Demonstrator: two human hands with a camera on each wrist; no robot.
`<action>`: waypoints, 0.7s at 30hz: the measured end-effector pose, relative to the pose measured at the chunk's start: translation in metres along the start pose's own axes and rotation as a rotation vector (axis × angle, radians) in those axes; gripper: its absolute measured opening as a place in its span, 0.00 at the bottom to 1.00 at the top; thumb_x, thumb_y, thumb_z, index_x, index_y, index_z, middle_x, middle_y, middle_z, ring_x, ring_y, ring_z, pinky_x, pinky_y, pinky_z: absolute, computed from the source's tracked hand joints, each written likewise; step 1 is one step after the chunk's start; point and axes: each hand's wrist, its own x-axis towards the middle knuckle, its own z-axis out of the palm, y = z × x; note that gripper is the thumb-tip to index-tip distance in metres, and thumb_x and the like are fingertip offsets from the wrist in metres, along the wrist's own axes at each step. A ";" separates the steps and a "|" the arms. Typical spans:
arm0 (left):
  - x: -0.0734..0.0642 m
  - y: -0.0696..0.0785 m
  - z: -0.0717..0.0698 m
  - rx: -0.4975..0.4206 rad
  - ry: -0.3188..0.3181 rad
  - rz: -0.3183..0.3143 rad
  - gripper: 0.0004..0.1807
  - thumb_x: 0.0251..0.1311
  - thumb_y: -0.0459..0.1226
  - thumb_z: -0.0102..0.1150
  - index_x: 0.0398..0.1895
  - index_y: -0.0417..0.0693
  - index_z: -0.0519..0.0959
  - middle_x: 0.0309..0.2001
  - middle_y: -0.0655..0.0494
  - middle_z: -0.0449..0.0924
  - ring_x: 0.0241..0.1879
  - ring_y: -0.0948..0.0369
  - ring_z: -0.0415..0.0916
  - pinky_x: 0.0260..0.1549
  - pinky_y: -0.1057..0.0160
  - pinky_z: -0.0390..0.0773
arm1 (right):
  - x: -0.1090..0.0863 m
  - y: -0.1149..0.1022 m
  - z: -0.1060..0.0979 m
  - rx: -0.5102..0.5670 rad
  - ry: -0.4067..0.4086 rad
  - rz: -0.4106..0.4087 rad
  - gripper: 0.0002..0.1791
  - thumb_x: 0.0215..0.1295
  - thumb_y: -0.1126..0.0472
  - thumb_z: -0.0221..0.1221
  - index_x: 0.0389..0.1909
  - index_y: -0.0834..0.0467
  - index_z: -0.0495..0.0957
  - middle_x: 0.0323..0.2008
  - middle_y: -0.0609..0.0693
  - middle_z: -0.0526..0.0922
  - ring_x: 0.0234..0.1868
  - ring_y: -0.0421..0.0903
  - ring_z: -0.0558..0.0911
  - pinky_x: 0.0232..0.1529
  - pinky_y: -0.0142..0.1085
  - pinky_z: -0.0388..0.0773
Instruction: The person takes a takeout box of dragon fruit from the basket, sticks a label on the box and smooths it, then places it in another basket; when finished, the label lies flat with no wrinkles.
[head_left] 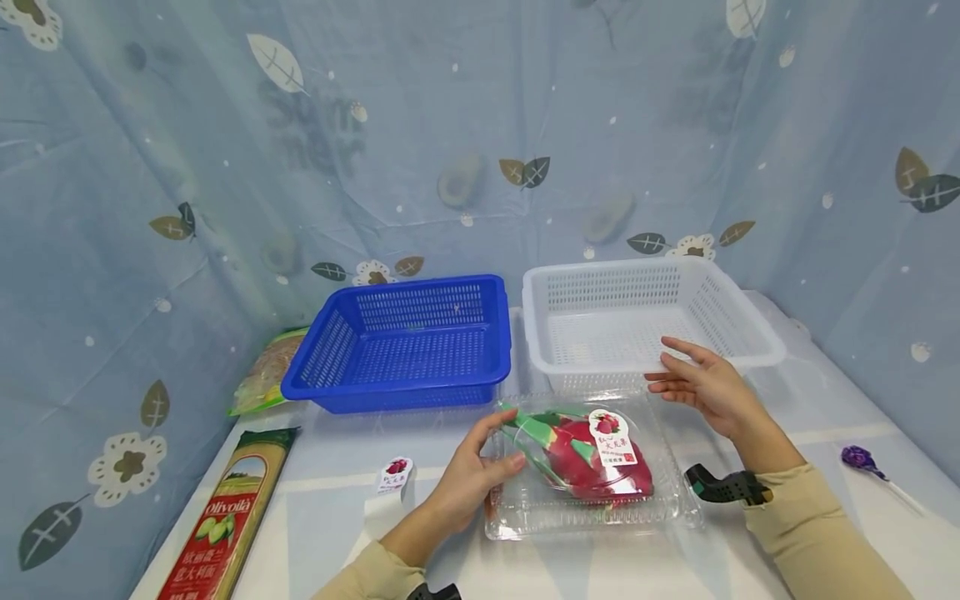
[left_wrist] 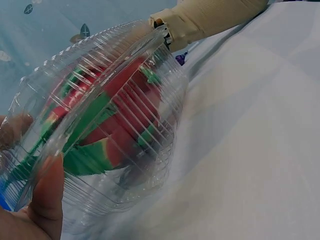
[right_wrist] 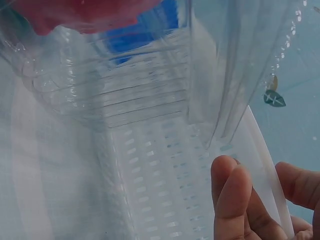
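A clear plastic clamshell box (head_left: pixel 585 518) with a red and green dragon fruit (head_left: pixel 573 458) inside is in front of the baskets in the head view. A white printed label (head_left: pixel 617 446) is on its lid. My left hand (head_left: pixel 468 475) grips the box by its left edge, thumb (left_wrist: pixel 48 187) on the near side and fingers beyond the rim. Beside the box's far right corner, my right hand (head_left: pixel 705 390) holds nothing, its fingers extended and loosely bent. The white basket (head_left: pixel 652 364) lies behind that hand. In the right wrist view the fingertips (right_wrist: pixel 235 182) are apart from the box.
A blue basket (head_left: pixel 397 392) stands left of the white one. At the left lie a spaghetti pack (head_left: pixel 225 517) and another bag (head_left: pixel 266 371). A backing strip (head_left: pixel 384 508) with a dragon fruit label (head_left: pixel 395 473) is left of the box. A purple lollipop (head_left: pixel 861 458) lies at right.
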 end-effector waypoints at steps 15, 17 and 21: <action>-0.021 0.060 0.001 -0.085 0.052 0.122 0.37 0.64 0.31 0.58 0.75 0.58 0.57 0.71 0.48 0.51 0.12 0.70 0.64 0.06 0.71 0.67 | -0.001 0.002 0.001 -0.107 0.053 0.008 0.40 0.73 0.50 0.54 0.77 0.60 0.48 0.33 0.37 0.82 0.32 0.34 0.81 0.35 0.26 0.81; -0.018 0.077 0.001 -0.093 0.062 0.147 0.37 0.65 0.31 0.57 0.75 0.59 0.57 0.68 0.46 0.55 0.11 0.69 0.65 0.06 0.71 0.67 | -0.001 0.002 0.000 -0.113 0.075 0.011 0.40 0.73 0.50 0.55 0.76 0.60 0.49 0.33 0.36 0.81 0.32 0.33 0.81 0.34 0.27 0.82; 0.002 0.108 -0.004 -0.064 0.097 0.176 0.36 0.65 0.32 0.57 0.74 0.60 0.59 0.67 0.45 0.59 0.12 0.69 0.65 0.05 0.71 0.66 | 0.000 0.004 0.000 -0.109 0.095 -0.004 0.37 0.73 0.54 0.55 0.75 0.62 0.50 0.37 0.34 0.83 0.34 0.33 0.84 0.36 0.29 0.84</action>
